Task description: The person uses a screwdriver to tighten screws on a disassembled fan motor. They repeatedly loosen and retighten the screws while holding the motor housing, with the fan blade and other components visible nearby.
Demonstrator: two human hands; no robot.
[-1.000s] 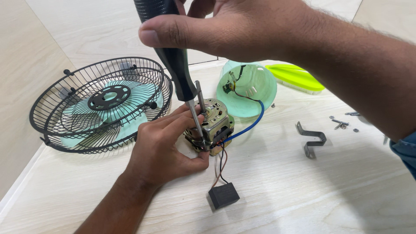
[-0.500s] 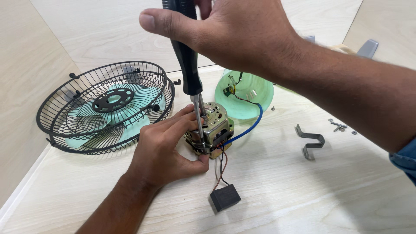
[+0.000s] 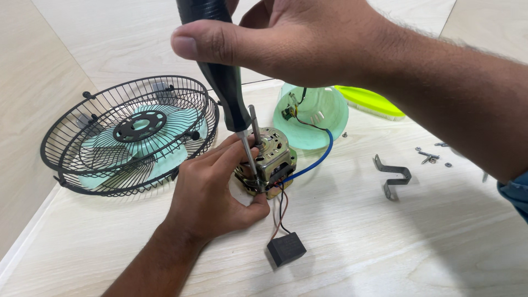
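Observation:
My left hand (image 3: 212, 184) grips a small metal fan motor (image 3: 273, 158) on the pale wooden table, its shaft pointing up. My right hand (image 3: 286, 38) holds a black-handled screwdriver (image 3: 223, 82) upright from above, with the tip down on the motor's near edge beside my left fingers. Thin wires run from the motor to a small black capacitor block (image 3: 286, 248) lying in front. A blue wire (image 3: 319, 159) leads back to a mint-green plastic motor housing (image 3: 319, 118) behind the motor.
A black wire fan guard (image 3: 71, 135) with mint-green blades (image 3: 159, 148) inside lies at the left. A bent metal bracket (image 3: 393, 177) and several loose screws (image 3: 432, 157) lie at the right. A lime-green plastic piece (image 3: 368, 102) sits behind the housing.
The view has shifted slightly. My right hand and the screwdriver handle lean a little further left at the top; my left hand still holds the motor in the same place.

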